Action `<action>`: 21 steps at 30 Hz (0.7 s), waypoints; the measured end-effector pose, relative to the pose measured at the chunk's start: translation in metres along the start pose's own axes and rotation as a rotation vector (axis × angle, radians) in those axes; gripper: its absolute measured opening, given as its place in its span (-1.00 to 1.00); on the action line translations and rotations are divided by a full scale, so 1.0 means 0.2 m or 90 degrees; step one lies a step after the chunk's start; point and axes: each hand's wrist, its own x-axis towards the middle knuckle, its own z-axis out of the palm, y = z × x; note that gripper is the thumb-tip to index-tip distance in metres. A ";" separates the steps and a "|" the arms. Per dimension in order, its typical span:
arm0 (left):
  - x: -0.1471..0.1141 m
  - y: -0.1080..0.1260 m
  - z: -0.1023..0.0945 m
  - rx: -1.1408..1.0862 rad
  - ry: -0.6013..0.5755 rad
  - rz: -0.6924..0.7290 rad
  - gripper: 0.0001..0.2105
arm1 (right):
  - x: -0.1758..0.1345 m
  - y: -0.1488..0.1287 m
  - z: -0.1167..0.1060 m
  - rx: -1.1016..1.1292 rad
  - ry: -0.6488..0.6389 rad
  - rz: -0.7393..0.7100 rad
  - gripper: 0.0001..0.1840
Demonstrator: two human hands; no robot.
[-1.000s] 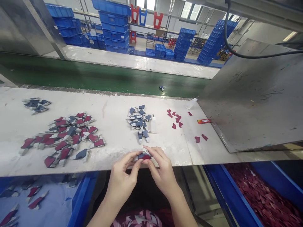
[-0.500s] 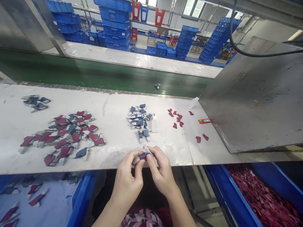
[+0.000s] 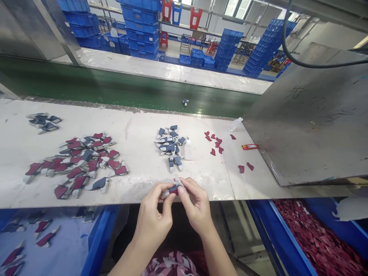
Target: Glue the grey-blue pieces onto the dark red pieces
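Between my hands, at the table's near edge, is a small grey and dark-blue plastic part (image 3: 173,189) with a maroon face. My left hand (image 3: 156,211) pinches its left end between thumb and fingers. On its right end my right hand (image 3: 195,205) presses with the thumb on top. The fingers cover much of the part. Just beyond lies a pile of blue-grey parts (image 3: 169,147), with a white squeeze bottle (image 3: 188,149) upright beside it. Several loose maroon pieces (image 3: 217,142) are scattered to the right.
A large heap of maroon-and-grey parts (image 3: 76,163) covers the table's left side. Behind runs a green conveyor belt (image 3: 129,92) carrying one small part (image 3: 185,102). Blue bins stand below on both sides, the right bin (image 3: 293,243) full of maroon pieces. A metal panel (image 3: 310,122) rises at right.
The small part on the green belt has shifted slightly left. Both hands keep their grip on the plastic part, nearly unmoved. A pale sheet now shows at the right edge over the bin.
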 end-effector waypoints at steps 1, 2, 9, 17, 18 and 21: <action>0.00 -0.01 0.00 0.000 0.002 0.002 -0.85 | 0.00 0.00 0.00 0.009 -0.009 0.019 -0.70; 0.01 -0.01 0.00 -0.001 0.001 0.002 -0.85 | 0.00 0.01 -0.01 0.022 -0.018 0.040 -0.67; 0.03 -0.03 -0.02 -0.031 -0.029 -0.011 -0.80 | -0.01 0.06 -0.06 0.094 -0.019 0.167 -0.47; 0.03 -0.02 -0.04 -0.044 -0.010 0.027 -0.74 | 0.02 0.00 -0.04 0.077 -0.069 0.152 -0.62; 0.03 -0.03 -0.04 -0.046 -0.012 0.025 -0.73 | 0.01 0.00 -0.04 0.070 -0.069 0.155 -0.61; 0.03 -0.04 -0.05 -0.038 -0.020 0.025 -0.72 | 0.00 0.01 -0.03 0.034 -0.050 0.150 -0.61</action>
